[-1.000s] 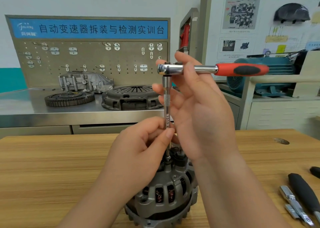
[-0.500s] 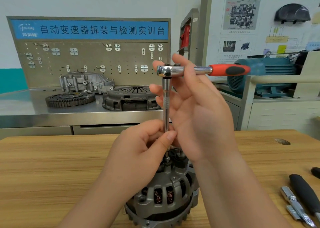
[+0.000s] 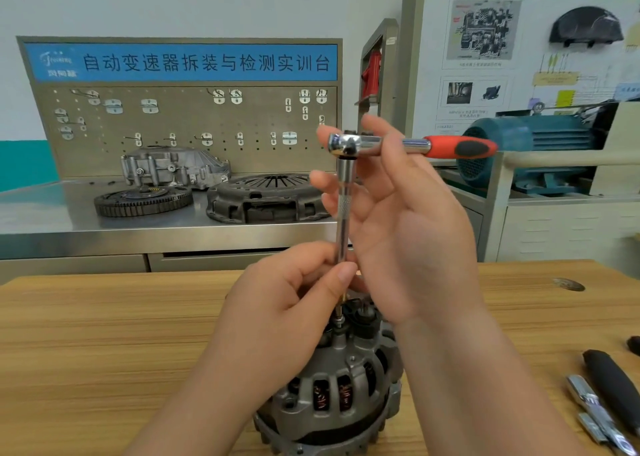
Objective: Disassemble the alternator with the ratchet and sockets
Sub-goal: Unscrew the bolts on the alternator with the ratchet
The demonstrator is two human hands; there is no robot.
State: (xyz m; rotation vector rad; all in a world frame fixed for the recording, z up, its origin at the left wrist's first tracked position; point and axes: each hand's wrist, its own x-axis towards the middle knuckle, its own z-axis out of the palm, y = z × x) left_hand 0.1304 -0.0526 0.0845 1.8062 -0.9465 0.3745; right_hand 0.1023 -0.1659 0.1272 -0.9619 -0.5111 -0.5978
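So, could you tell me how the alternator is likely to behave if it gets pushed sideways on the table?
Probably heavy for its size: the alternator shows a cast metal housing and copper windings through its slots. Standing on its broad end on the wooden table, it would likely slide rather than tip. Laid on its side, its round body might roll.

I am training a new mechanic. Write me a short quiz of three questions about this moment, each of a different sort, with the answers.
1. True or false: the handle of the ratchet points to the person's left.
2. What does the left hand pinch? A the extension bar; B the red handle; C a black-handled tool.
3. Fill in: the alternator stands on a ______ table.
Key: 1 false, it points right; 2 A; 3 wooden.
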